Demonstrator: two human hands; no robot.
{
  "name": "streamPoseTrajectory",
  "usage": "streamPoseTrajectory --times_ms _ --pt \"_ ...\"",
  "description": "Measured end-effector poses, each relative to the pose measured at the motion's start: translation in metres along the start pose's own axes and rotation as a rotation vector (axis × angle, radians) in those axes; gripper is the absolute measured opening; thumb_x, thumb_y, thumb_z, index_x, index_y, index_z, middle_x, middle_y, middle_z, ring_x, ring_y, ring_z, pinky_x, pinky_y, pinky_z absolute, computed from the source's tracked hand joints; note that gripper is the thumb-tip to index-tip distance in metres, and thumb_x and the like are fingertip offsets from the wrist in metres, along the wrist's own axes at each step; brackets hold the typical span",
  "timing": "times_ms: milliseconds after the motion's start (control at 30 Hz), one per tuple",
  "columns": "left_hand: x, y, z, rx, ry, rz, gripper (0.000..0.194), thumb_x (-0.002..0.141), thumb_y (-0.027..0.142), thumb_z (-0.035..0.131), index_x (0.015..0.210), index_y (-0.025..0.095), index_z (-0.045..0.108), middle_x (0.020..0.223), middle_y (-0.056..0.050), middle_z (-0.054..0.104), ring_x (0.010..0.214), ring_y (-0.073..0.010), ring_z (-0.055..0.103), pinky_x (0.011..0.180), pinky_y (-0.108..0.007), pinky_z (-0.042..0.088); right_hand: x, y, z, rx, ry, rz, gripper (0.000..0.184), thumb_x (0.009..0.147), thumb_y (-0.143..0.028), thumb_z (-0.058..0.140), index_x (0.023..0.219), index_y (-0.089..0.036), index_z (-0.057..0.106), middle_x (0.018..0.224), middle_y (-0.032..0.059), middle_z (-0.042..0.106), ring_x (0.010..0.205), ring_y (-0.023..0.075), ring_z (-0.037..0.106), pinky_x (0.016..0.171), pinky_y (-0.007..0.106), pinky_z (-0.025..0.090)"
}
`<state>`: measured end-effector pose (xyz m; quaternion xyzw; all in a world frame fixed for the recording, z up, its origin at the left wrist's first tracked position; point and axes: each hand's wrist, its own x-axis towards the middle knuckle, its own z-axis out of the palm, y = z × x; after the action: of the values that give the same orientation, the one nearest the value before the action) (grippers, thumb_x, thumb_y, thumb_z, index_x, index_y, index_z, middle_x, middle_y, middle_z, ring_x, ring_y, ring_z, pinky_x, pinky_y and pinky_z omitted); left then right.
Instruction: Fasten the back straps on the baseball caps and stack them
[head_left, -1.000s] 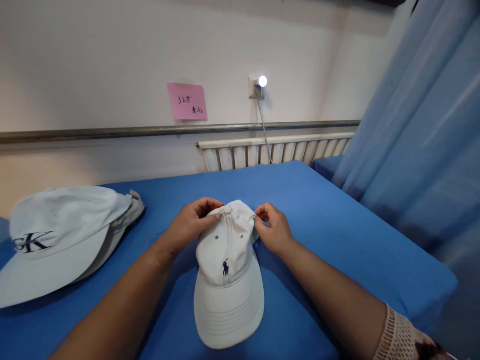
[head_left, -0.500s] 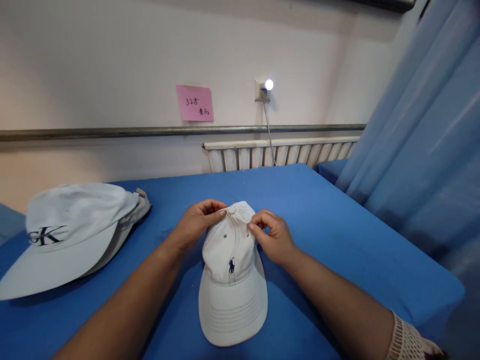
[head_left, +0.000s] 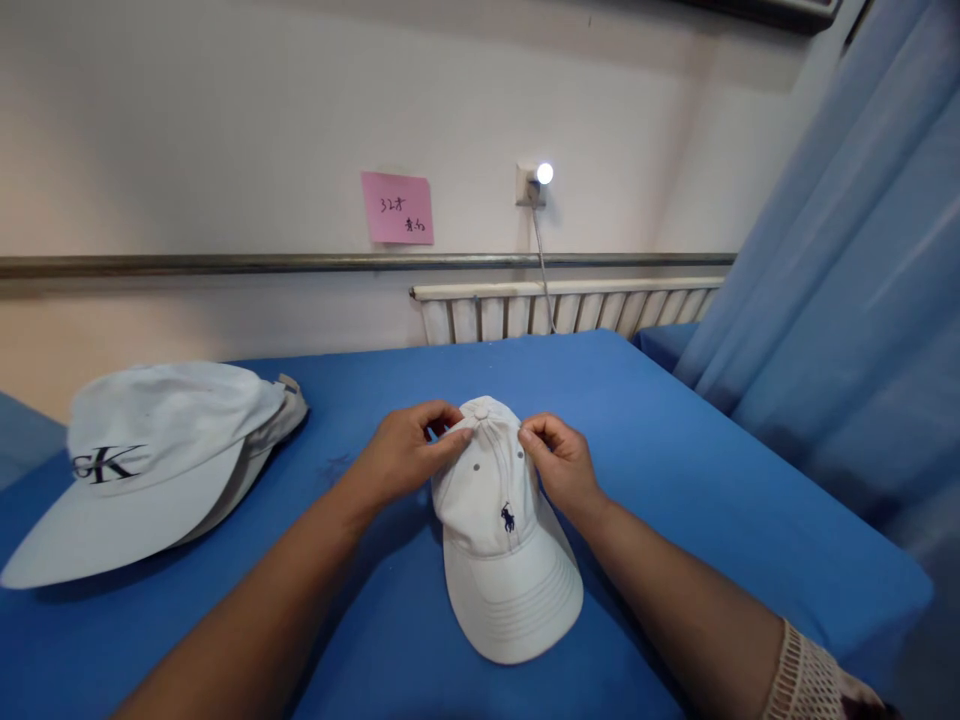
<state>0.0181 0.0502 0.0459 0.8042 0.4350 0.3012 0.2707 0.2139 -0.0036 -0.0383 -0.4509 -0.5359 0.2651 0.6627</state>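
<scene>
A white baseball cap (head_left: 480,520) with a small dark embroidered horse-and-rider logo lies on the blue table, its brim pointing toward me and slightly right. My left hand (head_left: 412,445) pinches the fabric on the left of the crown, close to the top button. On the other side, my right hand (head_left: 562,455) grips the crown between thumb and fingers. The underside and back of this cap are hidden. To the left rests a white cap with black letters (head_left: 161,430), partly covering a beige cap (head_left: 274,425) beneath it.
The blue-covered table (head_left: 360,620) spans the lower view. Behind it are a white radiator (head_left: 570,305), a rail (head_left: 285,264) and a wall socket (head_left: 529,186) with a lit bulb and cord. A pink note (head_left: 398,208) is on the wall; a blue curtain (head_left: 840,260) hangs right.
The held cap has swung its brim to the right and straightened at the crown, with both hands still on it. My view has shifted slightly.
</scene>
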Motion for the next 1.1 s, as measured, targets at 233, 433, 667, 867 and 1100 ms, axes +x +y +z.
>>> streamPoseTrajectory --times_ms 233,433,667,867,1100 --pt "-0.002 0.005 0.003 -0.247 -0.070 -0.071 0.027 0.075 0.045 0.071 0.072 0.018 0.068 0.064 0.001 0.062 0.059 -0.0133 0.052 0.054 -0.023 0.038 0.008 0.006 -0.007 -0.036 0.090 0.045 0.016 0.082 -0.035 0.061 0.075 -0.020 0.061 0.072 -0.0011 0.059 0.070 0.0147 0.053 0.068 0.028 0.044" --pt "0.009 -0.022 -0.001 -0.412 -0.119 -0.137 0.028 0.070 0.037 0.076 0.092 0.019 0.076 0.089 -0.007 0.074 0.077 -0.0186 0.065 0.069 -0.027 0.049 0.010 0.012 -0.004 0.082 0.027 0.169 0.021 0.079 -0.042 0.062 0.078 -0.021 0.063 0.079 0.0009 0.065 0.076 0.0165 0.058 0.075 0.030 0.048" --pt "0.003 -0.023 0.025 -0.351 -0.198 0.026 0.030 0.068 0.023 0.073 0.097 0.025 0.077 0.097 -0.005 0.076 0.089 -0.0229 0.068 0.083 -0.032 0.051 -0.001 0.013 0.009 0.237 -0.004 0.349 0.029 0.082 -0.049 0.060 0.077 -0.021 0.056 0.072 -0.0007 0.062 0.065 0.0152 0.055 0.063 0.028 0.047" --pt "-0.003 -0.017 0.046 -0.307 -0.072 0.015 0.007 0.070 0.025 0.067 0.073 0.019 0.067 0.070 -0.001 0.065 0.066 -0.0162 0.058 0.065 -0.026 0.046 -0.003 0.000 0.012 0.406 -0.059 0.425 0.034 0.076 -0.053 0.066 0.075 -0.022 0.052 0.065 -0.0032 0.055 0.059 0.0136 0.050 0.060 0.027 0.046" --pt "-0.004 -0.013 0.043 -0.096 0.021 0.095 0.009 0.069 0.021 0.061 0.060 0.021 0.063 0.062 0.001 0.062 0.062 -0.0157 0.054 0.062 -0.026 0.041 -0.003 0.003 0.012 0.361 -0.043 0.391 0.033 0.077 -0.052 0.065 0.073 -0.021 0.053 0.063 -0.0035 0.054 0.058 0.0132 0.049 0.058 0.026 0.045"
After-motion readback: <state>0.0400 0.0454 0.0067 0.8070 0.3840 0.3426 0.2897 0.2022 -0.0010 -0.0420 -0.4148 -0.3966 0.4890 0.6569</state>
